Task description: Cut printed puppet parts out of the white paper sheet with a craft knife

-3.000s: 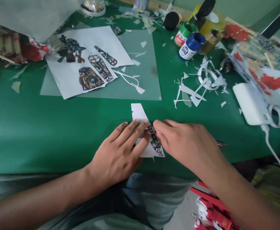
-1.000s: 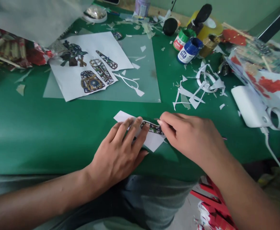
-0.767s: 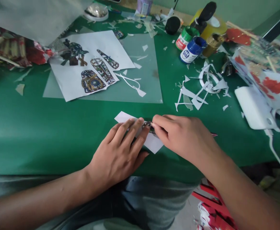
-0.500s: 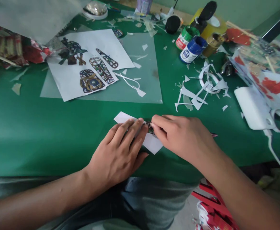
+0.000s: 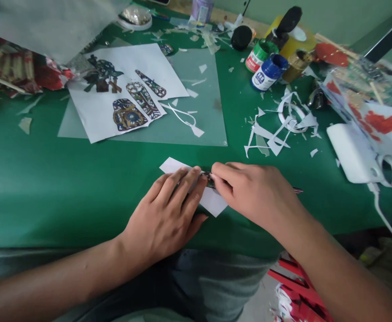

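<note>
A white slip of paper (image 5: 215, 203) lies slantwise on the green table, partly covered by both hands. On it is a small dark patterned cutout (image 5: 209, 180) with green bits, mostly hidden by fingers. My left hand (image 5: 172, 201) lies flat over the slip with its fingers stretched out, the tips pressing at the cutout's left side. At the right end of the cutout, my right hand (image 5: 249, 185) is closed, thumb and forefinger pinched at its edge. A thin dark pinkish rod (image 5: 298, 190) pokes out behind the right hand; whether the hand touches it I cannot tell.
Beyond the hands, a white sheet (image 5: 95, 127) with several patterned cutouts rests on a translucent sheet (image 5: 199, 134). Paper scraps (image 5: 272, 138) lie around a white ring. Open blue (image 5: 269, 74) and green (image 5: 259, 58) paint jars stand behind. At right is a white corded device (image 5: 351, 154).
The hands hold nearly the same pose on the slip and cutout. The whole view has shifted very slightly.
</note>
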Motion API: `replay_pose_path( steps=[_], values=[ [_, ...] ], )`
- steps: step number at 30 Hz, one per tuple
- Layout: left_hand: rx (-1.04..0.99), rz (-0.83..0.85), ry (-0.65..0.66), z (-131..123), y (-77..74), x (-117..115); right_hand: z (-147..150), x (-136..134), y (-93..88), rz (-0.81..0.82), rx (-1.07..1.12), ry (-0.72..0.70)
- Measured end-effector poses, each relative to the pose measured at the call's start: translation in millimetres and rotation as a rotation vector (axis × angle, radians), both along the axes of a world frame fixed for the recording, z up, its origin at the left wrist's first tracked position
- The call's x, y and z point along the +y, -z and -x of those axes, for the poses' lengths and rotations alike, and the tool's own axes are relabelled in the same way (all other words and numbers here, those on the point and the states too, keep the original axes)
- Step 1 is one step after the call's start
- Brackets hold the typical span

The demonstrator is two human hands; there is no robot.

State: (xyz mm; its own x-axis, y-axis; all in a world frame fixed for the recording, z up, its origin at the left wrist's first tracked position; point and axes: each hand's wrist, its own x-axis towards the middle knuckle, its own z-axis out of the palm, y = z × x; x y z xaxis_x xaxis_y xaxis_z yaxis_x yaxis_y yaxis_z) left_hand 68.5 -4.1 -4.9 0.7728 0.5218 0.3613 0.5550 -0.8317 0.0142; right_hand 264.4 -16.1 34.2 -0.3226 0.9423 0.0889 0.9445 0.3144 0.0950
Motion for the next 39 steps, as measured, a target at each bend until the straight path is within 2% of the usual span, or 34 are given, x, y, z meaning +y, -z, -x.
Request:
replay_pose_path(
  steps=[12, 30, 39],
  values=[
    [0.015, -0.006, -0.013, -0.5, -2.4, 0.1, 0.7, -1.5, -7.1, 0.028, -0.096, -0.02],
    [0.025, -0.008, -0.009, -0.9, -3.0, 0.7, -4.3, -6.3, -5.8, 0.019, -0.114, -0.006],
    [0.032, -0.02, -0.011, -1.4, -3.7, 0.6, -4.3, -7.2, -10.0, 0.01, -0.191, -0.038]
  ],
)
